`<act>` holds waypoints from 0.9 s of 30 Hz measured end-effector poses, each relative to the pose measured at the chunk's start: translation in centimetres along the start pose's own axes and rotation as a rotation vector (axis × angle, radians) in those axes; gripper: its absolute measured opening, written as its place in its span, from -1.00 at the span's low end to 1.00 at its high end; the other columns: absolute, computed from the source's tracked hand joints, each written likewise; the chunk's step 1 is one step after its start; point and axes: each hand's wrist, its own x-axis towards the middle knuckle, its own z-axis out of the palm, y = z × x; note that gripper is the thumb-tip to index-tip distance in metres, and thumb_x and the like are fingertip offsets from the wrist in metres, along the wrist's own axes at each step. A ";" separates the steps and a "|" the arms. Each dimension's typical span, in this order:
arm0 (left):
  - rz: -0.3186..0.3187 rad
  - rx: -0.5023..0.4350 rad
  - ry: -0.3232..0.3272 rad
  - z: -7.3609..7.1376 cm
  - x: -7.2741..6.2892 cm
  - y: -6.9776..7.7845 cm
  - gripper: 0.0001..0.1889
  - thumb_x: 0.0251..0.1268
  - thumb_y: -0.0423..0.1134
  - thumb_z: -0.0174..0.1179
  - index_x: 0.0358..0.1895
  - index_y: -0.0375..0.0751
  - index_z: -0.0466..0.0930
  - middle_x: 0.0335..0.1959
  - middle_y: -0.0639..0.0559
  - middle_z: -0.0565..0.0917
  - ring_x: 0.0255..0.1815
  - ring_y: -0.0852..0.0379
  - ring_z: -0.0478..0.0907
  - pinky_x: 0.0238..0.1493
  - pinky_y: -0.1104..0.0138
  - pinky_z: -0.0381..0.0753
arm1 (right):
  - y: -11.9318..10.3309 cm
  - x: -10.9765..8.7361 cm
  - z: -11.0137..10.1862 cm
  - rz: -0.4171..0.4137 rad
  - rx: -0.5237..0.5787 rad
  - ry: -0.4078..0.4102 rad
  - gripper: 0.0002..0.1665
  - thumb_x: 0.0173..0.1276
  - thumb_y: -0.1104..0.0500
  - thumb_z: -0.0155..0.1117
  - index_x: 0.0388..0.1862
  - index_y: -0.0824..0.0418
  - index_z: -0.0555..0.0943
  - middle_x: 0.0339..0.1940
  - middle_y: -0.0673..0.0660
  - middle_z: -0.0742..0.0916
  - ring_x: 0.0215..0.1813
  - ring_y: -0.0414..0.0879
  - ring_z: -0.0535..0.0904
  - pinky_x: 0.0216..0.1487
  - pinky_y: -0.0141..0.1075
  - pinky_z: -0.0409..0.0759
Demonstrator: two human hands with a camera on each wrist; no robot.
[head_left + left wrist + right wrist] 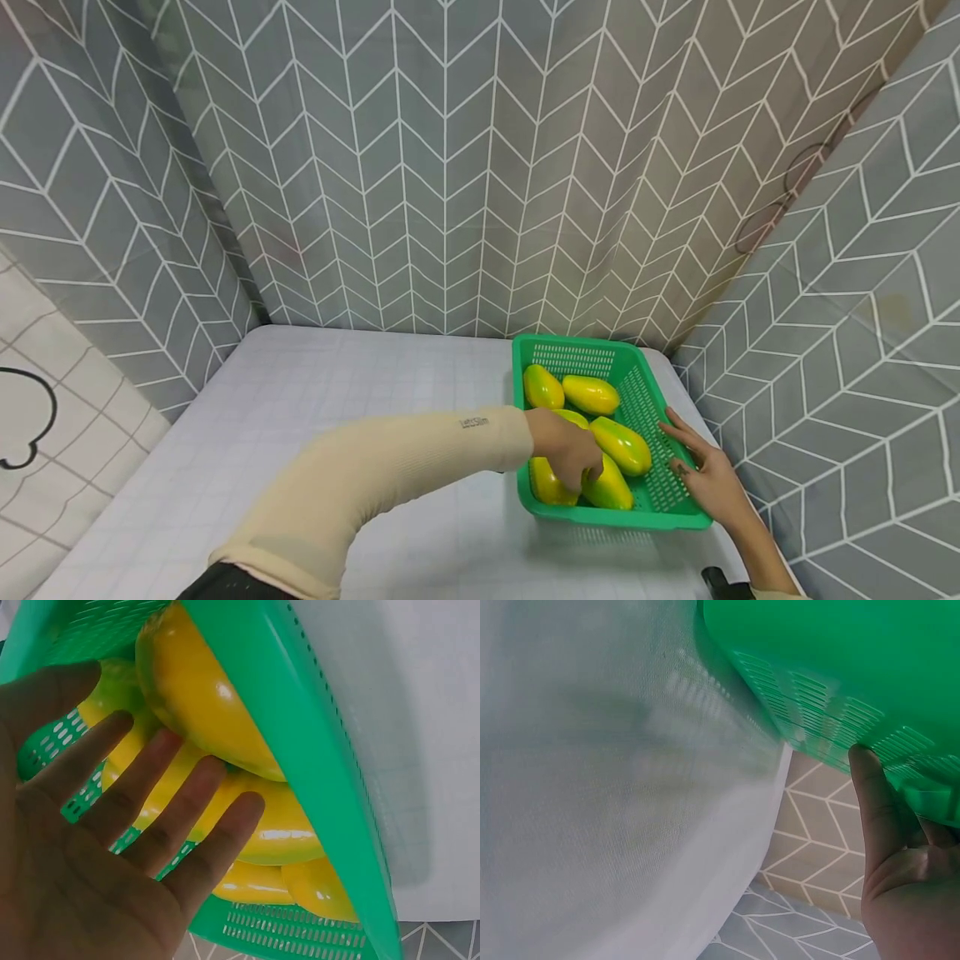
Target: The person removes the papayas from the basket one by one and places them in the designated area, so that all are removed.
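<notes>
A green plastic basket (622,518) with slotted walls stands at the right of the table and holds several glossy yellow mangoes (621,447), some with a greenish tint. My left hand (564,448) reaches in over the left rim, fingers directed down among the nearer mangoes. In the left wrist view its fingers are spread and nearly straight, close to a mango (210,690), with nothing gripped. My right hand (708,482) holds the basket's right rim, thumb over the edge. In the right wrist view a finger (874,799) lies against the outer wall.
A white cloth covers the table (390,367). Grey curtains (442,167) with white chevron lines hang behind it and at both sides, with the right one (840,358) close beside my right hand. White tiling (60,450) shows at the lower left.
</notes>
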 end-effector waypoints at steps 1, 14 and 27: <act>-0.005 0.012 -0.013 -0.1 0.0 0.1 -0.55 0.51 -0.06 0.22 0.41 0.25 0.60 0.29 0.36 0.66 0.08 0.33 0.49 0.29 0.47 0.55 | 0.0 0.0 0.0 0.004 -0.001 0.000 -0.28 0.26 0.59 0.25 0.45 0.39 0.54 0.63 0.40 0.42 0.46 -0.75 0.07 0.25 -0.90 0.14; -0.058 0.089 -0.109 -0.5 -0.7 0.8 -0.48 0.36 -0.09 0.41 0.37 0.36 0.61 0.13 0.40 0.66 0.07 0.30 0.45 0.26 0.42 0.53 | -0.4 -0.1 -0.1 0.038 -0.007 -0.011 -0.28 0.27 0.57 0.24 0.46 0.37 0.53 0.64 0.37 0.41 0.66 -0.27 0.18 0.26 -0.90 0.12; -0.080 0.148 -0.176 -0.4 -0.4 1.9 -0.52 0.45 -0.19 0.31 0.34 0.41 0.61 0.00 0.36 0.65 0.06 0.30 0.42 0.28 0.44 0.49 | -0.4 0.0 -0.1 0.044 0.007 -0.014 -0.27 0.27 0.58 0.23 0.46 0.37 0.53 0.64 0.38 0.41 0.61 -0.52 0.13 0.25 -0.90 0.13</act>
